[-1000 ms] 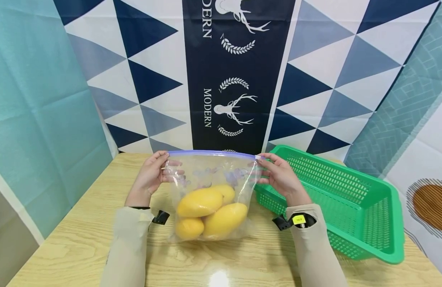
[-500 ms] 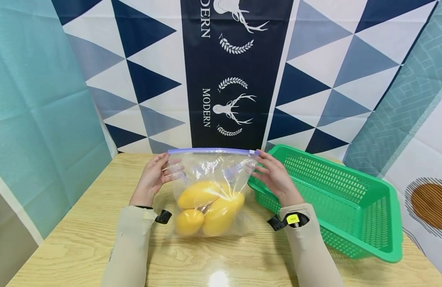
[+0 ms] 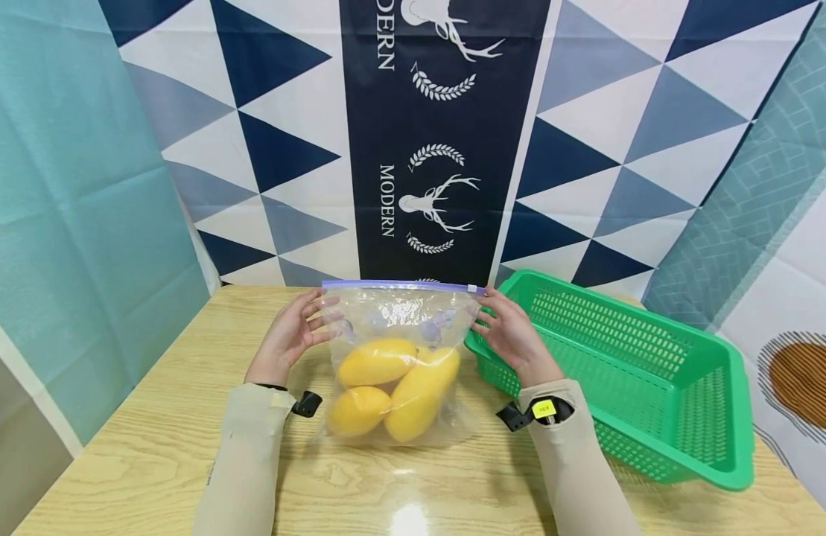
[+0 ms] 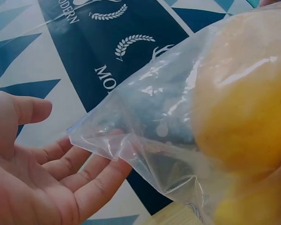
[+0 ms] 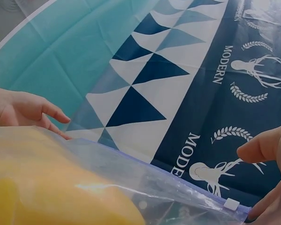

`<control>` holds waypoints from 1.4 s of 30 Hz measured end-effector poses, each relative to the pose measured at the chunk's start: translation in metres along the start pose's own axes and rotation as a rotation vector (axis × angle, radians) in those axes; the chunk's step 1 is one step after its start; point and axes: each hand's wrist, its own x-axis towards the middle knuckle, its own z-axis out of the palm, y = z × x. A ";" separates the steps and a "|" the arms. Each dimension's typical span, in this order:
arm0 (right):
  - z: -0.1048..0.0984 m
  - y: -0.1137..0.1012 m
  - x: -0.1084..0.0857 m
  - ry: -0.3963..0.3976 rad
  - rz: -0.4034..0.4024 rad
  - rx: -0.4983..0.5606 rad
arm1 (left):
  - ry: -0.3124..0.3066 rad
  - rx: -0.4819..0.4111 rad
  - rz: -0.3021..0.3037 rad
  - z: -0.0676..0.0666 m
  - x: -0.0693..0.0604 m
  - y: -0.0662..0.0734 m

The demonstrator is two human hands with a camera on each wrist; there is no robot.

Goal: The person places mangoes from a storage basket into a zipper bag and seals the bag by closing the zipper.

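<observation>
A clear zip bag (image 3: 399,313) stands on the table, holding several yellow mangoes (image 3: 377,362). Its purple zip strip (image 3: 399,285) runs straight along the top, with a white slider (image 5: 231,204) at the right end. My left hand (image 3: 293,335) is at the bag's left edge; in the left wrist view its fingers (image 4: 100,187) lie against the plastic while the thumb stands away. At the right corner is my right hand (image 3: 516,335). The right wrist view has its fingertips touching the strip's end beside the slider, thumb (image 5: 260,147) apart.
A green perforated plastic basket (image 3: 654,357) sits on the right of the wooden table (image 3: 151,447), just behind and beside the right forearm. Patterned cloth (image 3: 426,149) hangs at the back.
Both hands gripped the bag's top corners earlier; now their thumbs are off the plastic. The bag's left corner has moved slightly right, away from the left thumb, and the mangoes have settled.
</observation>
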 end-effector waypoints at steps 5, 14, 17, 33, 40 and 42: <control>0.000 0.000 0.000 0.002 0.011 -0.016 | -0.015 0.086 -0.013 0.001 0.002 -0.002; -0.001 0.001 0.001 0.001 0.034 -0.034 | -0.040 0.159 -0.054 0.002 0.004 -0.003; -0.001 0.001 0.001 -0.002 0.034 -0.037 | -0.040 0.166 -0.058 0.003 0.004 -0.004; -0.001 0.001 0.000 -0.002 0.027 -0.053 | -0.033 0.218 -0.061 -0.001 0.005 -0.008; -0.001 -0.004 -0.004 -0.016 0.007 -0.119 | -0.013 0.322 -0.064 -0.001 0.006 -0.007; -0.001 -0.006 -0.006 -0.028 -0.006 -0.149 | -0.013 0.359 -0.064 0.000 0.005 -0.006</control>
